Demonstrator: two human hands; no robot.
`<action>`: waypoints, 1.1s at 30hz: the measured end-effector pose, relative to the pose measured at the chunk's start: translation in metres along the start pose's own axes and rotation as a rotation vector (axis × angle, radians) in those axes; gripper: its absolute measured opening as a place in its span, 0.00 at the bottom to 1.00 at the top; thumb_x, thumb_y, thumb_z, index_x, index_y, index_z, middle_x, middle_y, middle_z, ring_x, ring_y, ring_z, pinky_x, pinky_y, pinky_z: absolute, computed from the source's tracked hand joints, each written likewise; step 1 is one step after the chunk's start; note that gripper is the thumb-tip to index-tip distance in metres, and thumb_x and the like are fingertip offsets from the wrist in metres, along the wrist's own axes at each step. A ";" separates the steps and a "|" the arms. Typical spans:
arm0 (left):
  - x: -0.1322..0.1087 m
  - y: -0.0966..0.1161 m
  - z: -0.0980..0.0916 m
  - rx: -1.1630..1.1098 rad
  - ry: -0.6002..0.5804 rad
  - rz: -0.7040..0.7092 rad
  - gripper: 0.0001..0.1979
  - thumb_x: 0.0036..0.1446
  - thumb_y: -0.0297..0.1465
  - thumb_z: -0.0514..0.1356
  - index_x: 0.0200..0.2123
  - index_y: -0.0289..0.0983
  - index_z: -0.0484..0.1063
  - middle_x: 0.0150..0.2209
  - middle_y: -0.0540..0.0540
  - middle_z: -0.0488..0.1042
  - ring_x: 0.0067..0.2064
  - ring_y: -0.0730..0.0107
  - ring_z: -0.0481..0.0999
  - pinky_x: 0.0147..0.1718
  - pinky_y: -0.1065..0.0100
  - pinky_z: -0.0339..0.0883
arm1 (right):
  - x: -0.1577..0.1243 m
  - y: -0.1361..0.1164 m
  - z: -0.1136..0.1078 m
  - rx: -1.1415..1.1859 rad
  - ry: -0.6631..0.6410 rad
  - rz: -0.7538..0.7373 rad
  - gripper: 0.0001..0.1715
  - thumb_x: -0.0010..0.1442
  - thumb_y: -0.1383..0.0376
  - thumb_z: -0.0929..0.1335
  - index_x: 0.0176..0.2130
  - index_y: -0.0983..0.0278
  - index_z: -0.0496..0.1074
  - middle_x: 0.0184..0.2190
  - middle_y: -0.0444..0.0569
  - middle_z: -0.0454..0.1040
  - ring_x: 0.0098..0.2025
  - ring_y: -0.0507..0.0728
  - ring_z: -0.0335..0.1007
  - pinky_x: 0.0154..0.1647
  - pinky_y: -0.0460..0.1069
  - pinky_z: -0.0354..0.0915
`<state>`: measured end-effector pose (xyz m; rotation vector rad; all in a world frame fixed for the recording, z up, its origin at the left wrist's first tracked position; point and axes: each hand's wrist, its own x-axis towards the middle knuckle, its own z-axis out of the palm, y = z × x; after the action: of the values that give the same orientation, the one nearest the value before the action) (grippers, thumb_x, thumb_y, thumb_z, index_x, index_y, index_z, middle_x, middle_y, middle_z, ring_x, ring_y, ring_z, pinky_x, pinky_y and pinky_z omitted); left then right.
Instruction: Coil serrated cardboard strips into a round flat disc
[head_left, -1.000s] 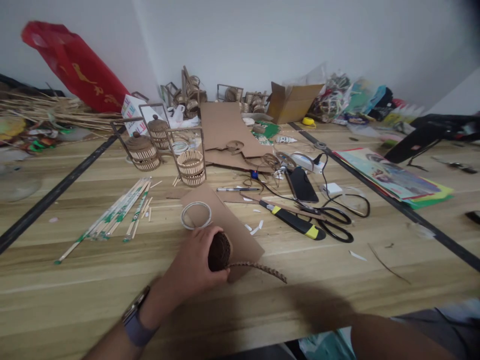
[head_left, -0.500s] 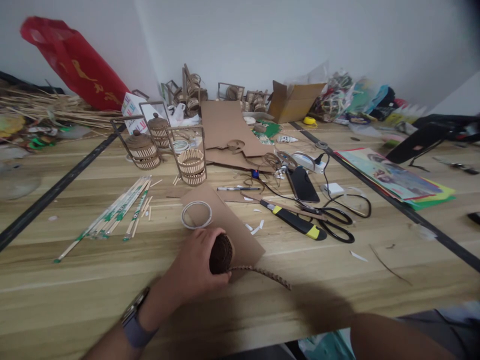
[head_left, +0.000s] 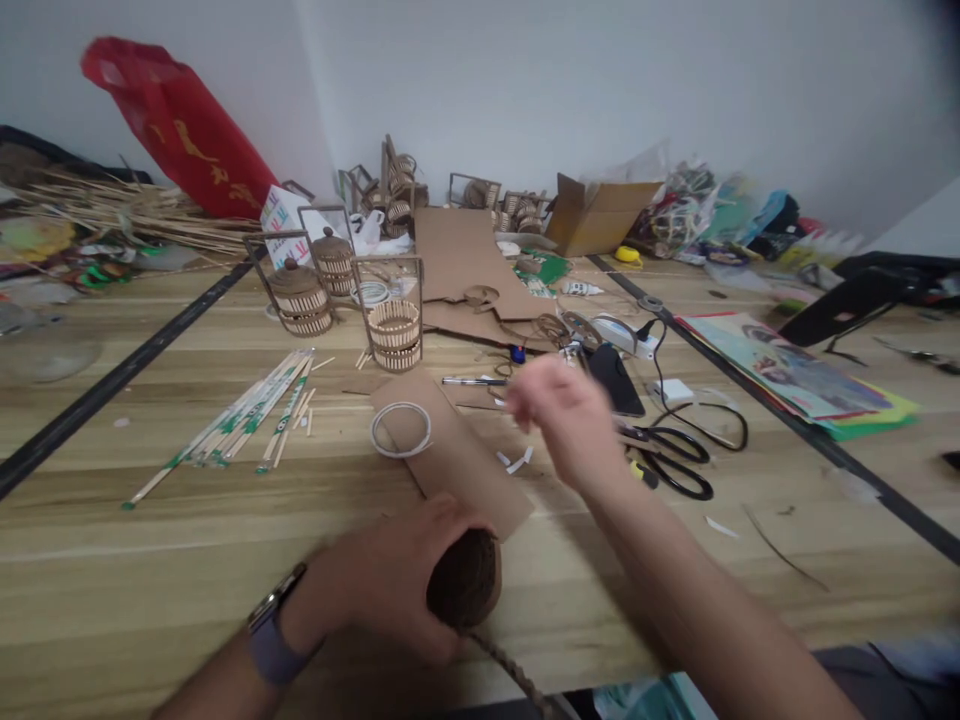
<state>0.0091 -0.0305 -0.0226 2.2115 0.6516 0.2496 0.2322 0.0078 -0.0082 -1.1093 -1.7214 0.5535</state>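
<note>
My left hand (head_left: 397, 585), with a watch on its wrist, is wrapped round a dark brown coil of corrugated cardboard (head_left: 465, 585) near the table's front. A ridged strip (head_left: 517, 675) trails from the coil towards the front edge. My right hand (head_left: 559, 415) is in the air over the middle of the table, blurred by motion. Its fingers look bent, but whether they hold anything I cannot make out. Below its arm, the utility knife (head_left: 643, 474) is mostly hidden. Black-handled scissors (head_left: 679, 460) and a phone (head_left: 616, 380) lie to the right of this hand.
A white ring (head_left: 401, 430) lies on a cardboard piece (head_left: 480, 470). To the left are wrapped sticks (head_left: 240, 420) and small slatted baskets (head_left: 395, 333). A cardboard sheet (head_left: 457, 245), an open box (head_left: 600, 215) and cables (head_left: 739, 430) lie farther back and right.
My right hand has come in from the lower right and risen over the utility knife. The left hand has drawn the coil nearer to me, and its strip now points downward.
</note>
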 end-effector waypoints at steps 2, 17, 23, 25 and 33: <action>0.001 0.000 0.000 -0.015 -0.030 -0.017 0.38 0.36 0.31 0.73 0.55 0.42 0.69 0.52 0.46 0.75 0.50 0.53 0.76 0.51 0.58 0.70 | 0.002 0.007 0.014 -0.173 -0.170 -0.056 0.05 0.66 0.67 0.68 0.41 0.65 0.75 0.36 0.48 0.78 0.39 0.56 0.74 0.42 0.52 0.69; 0.002 -0.001 -0.007 -0.014 -0.038 0.002 0.45 0.35 0.32 0.74 0.60 0.41 0.64 0.62 0.39 0.67 0.60 0.47 0.69 0.60 0.52 0.64 | 0.009 0.026 0.056 -0.526 -0.485 -0.239 0.24 0.59 0.77 0.68 0.54 0.64 0.69 0.41 0.51 0.76 0.48 0.61 0.66 0.56 0.57 0.56; 0.003 -0.006 -0.010 0.124 0.038 -0.151 0.41 0.39 0.33 0.71 0.59 0.37 0.63 0.71 0.32 0.46 0.66 0.36 0.61 0.61 0.45 0.61 | -0.016 0.015 -0.004 -0.441 -0.456 -0.215 0.23 0.63 0.74 0.65 0.56 0.63 0.65 0.43 0.54 0.74 0.49 0.64 0.65 0.53 0.59 0.61; 0.004 -0.008 -0.008 0.143 0.016 -0.172 0.41 0.39 0.32 0.70 0.59 0.36 0.63 0.70 0.31 0.50 0.65 0.36 0.62 0.62 0.44 0.60 | -0.025 0.014 -0.011 -0.384 -0.421 -0.229 0.21 0.64 0.73 0.65 0.55 0.61 0.65 0.43 0.53 0.74 0.49 0.63 0.65 0.52 0.59 0.62; 0.006 -0.011 -0.001 0.209 0.021 -0.141 0.43 0.38 0.33 0.70 0.60 0.34 0.64 0.66 0.32 0.60 0.64 0.38 0.64 0.62 0.47 0.62 | -0.040 0.030 -0.004 -0.259 -0.201 -0.207 0.25 0.64 0.67 0.69 0.58 0.59 0.63 0.54 0.56 0.71 0.57 0.64 0.65 0.58 0.61 0.63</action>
<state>0.0101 -0.0204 -0.0311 2.3505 0.8752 0.1384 0.2527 -0.0125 -0.0491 -1.0636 -2.0999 0.3276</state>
